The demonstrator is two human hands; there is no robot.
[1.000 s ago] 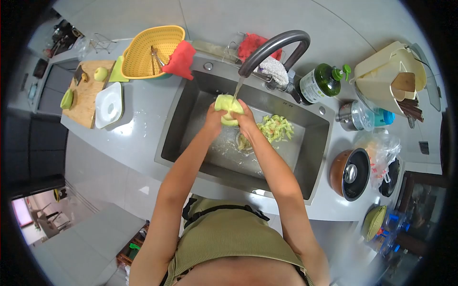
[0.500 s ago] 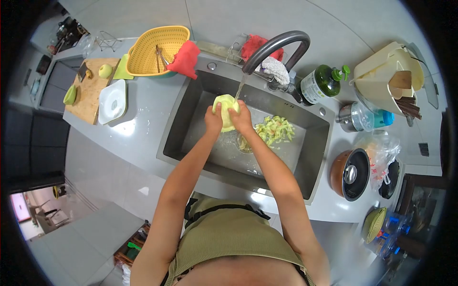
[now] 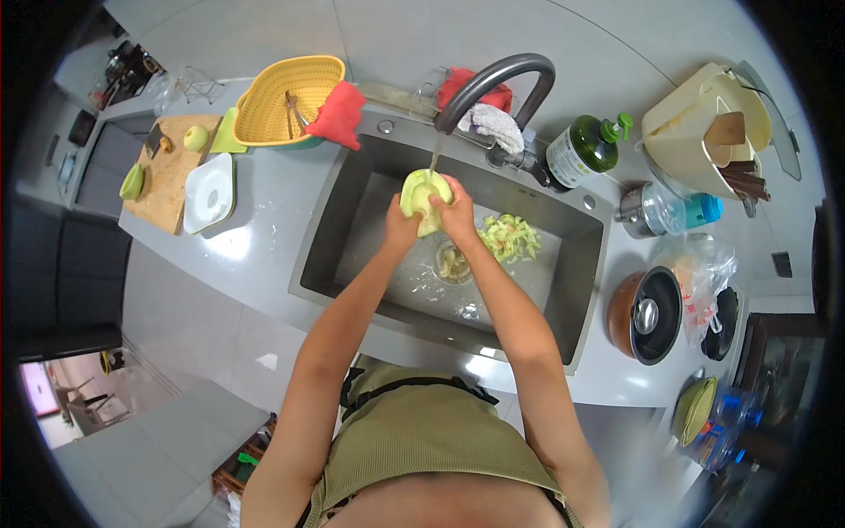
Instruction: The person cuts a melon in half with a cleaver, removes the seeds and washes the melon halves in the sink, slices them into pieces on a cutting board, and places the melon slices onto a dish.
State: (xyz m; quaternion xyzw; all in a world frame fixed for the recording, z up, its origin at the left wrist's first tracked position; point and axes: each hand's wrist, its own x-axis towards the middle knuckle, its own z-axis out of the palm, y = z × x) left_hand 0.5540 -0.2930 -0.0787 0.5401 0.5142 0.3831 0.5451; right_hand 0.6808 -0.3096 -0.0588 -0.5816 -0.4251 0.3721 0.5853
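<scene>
Both my hands grip a pale green, hollowed piece of fruit or gourd [image 3: 423,187] under the running tap, its concave side facing up. My left hand [image 3: 402,222] is closed on its left edge, and my right hand [image 3: 455,214] holds the right edge with the thumb over the rim. Water falls from the dark tap [image 3: 495,84] onto the piece. To the right, a heap of light green peelings [image 3: 510,238] lies on the bottom of the grey sink [image 3: 370,255]. Near my right wrist, the drain basket [image 3: 452,265] holds more scraps.
Left on the counter are a yellow colander [image 3: 282,88] with a red cloth [image 3: 338,116], a white dish [image 3: 209,192] and a cutting board [image 3: 163,198] with green pieces. On the right stand a green pump bottle [image 3: 585,151], a pan [image 3: 627,317] and a plastic bag [image 3: 704,273].
The piece has tilted so its hollow now shows, and my right hand has shifted its grip lower along the edge. The view has moved slightly; water keeps running.
</scene>
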